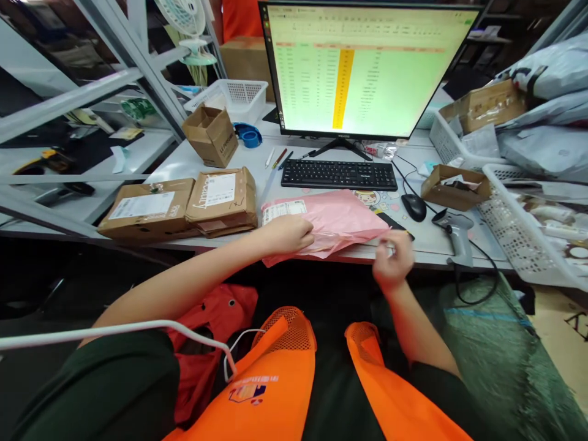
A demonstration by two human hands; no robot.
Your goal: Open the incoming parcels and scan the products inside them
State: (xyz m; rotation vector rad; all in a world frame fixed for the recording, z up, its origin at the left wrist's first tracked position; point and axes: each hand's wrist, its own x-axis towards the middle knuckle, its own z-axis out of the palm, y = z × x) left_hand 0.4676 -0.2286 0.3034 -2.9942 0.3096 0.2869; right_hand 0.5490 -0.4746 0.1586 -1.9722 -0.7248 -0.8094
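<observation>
A pink plastic mailing bag [342, 214] with a white label [285, 210] lies at the desk's front edge. My left hand [289, 234] is closed over the bag's near left edge, just below the label. At the bag's right corner is my right hand [394, 260], slightly blurred, its fingers pinched together. The bag's corner is drawn out to a point at those fingers. A dark, flat tool [395, 225] lies partly hidden behind the bag's right end.
Cardboard boxes [221, 199] stand left of the bag. Behind it are a keyboard [339, 176] and a monitor [367, 73]. To the right lie a mouse [414, 207], a barcode scanner [457, 236] with its cable, and loaded white baskets [519, 236]. A metal frame [151, 79] rises at left.
</observation>
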